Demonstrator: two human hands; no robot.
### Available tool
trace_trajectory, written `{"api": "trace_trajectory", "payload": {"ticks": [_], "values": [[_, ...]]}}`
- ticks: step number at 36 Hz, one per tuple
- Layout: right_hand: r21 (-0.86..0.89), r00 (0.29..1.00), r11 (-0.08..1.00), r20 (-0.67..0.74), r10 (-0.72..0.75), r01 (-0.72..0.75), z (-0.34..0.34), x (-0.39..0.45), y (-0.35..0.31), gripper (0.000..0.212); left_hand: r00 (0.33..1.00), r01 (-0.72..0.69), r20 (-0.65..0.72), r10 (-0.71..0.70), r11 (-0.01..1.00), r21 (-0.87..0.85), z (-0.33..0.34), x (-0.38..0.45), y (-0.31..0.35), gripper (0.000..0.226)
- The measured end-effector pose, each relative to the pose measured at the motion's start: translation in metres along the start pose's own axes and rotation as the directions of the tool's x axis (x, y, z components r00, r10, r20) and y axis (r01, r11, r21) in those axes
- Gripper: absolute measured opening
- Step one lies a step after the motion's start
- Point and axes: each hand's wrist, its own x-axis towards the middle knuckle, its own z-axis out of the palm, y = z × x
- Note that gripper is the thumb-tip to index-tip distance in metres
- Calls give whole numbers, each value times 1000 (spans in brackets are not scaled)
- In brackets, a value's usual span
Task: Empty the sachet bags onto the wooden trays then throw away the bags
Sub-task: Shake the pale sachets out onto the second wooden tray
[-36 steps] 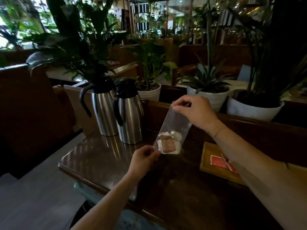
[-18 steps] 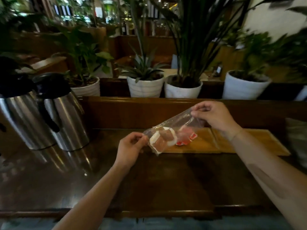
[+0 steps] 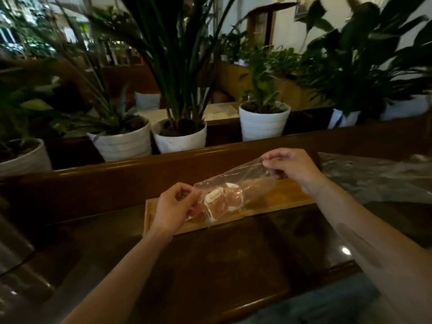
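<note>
A clear plastic sachet bag (image 3: 243, 183) stretches between my two hands above a wooden tray (image 3: 275, 202) on the dark table. My left hand (image 3: 173, 206) pinches the bag's lower left end, where brown and white sachets (image 3: 224, 201) are bunched. My right hand (image 3: 289, 166) grips the bag's upper right end, held higher. The bag lies nearly level, tilted up to the right. Red sachets (image 3: 194, 211) show on the tray beside my left hand, partly hidden.
A dark wooden rail (image 3: 117, 174) runs behind the table, with white plant pots (image 3: 264, 123) beyond it. A crumpled clear plastic sheet (image 3: 374, 176) lies at the right. A steel jug's edge (image 3: 11, 249) shows at the far left.
The view has swung right, leaving the jugs almost out of sight. The bag has gone from hanging upright to nearly level over the tray, both hands still holding it.
</note>
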Motion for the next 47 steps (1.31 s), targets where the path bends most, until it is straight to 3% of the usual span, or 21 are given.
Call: {"api": "trace_trajectory", "payload": {"ticks": [6,13,22,39,47], "values": [[47,999,998,11,37,-37,-34,18,29,22,999,26,-26,-26,1000,12,38,23,13,8],[102,998,994,32,45,-48,-57,46,60,19,990,118,-79,-121,992,-38,74,48,21,8],[129,992,987,90,89,-100,-68,77,99,19,990,72,-127,-63,995,66,96,67,32,12],[150,986,976,84,144,-156,-70,94,133,21,996,-83,2,88,928,363,101,119,51,8],[134,986,977,55,157,-163,-67,95,141,19,980,-195,121,159,895,401,104,137,60,6]]}}
